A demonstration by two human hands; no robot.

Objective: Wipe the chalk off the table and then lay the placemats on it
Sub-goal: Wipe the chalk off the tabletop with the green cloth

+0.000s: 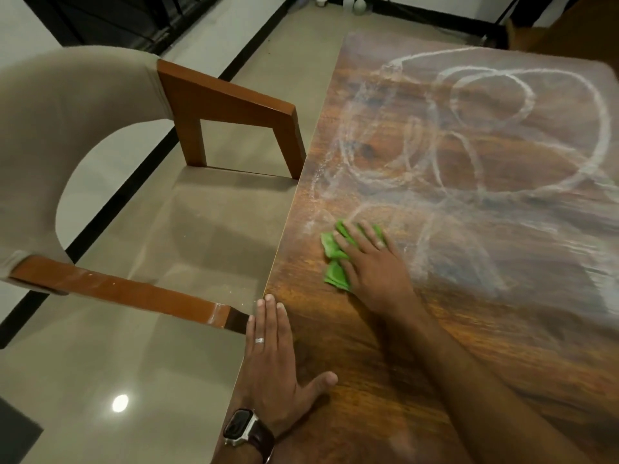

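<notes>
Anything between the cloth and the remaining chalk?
Nothing visible. The right hand presses the green cloth at the near edge of the chalk; only tabletop lies beyond. The left hand rests flat behind it.

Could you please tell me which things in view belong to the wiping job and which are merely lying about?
Part of the job:
green cloth, pressed under the flat right hand
chalk marks
table
left hand, flat at the table's edge

Just lying about:
chair
small white vessels on the floor

No placemats are in view.
</notes>
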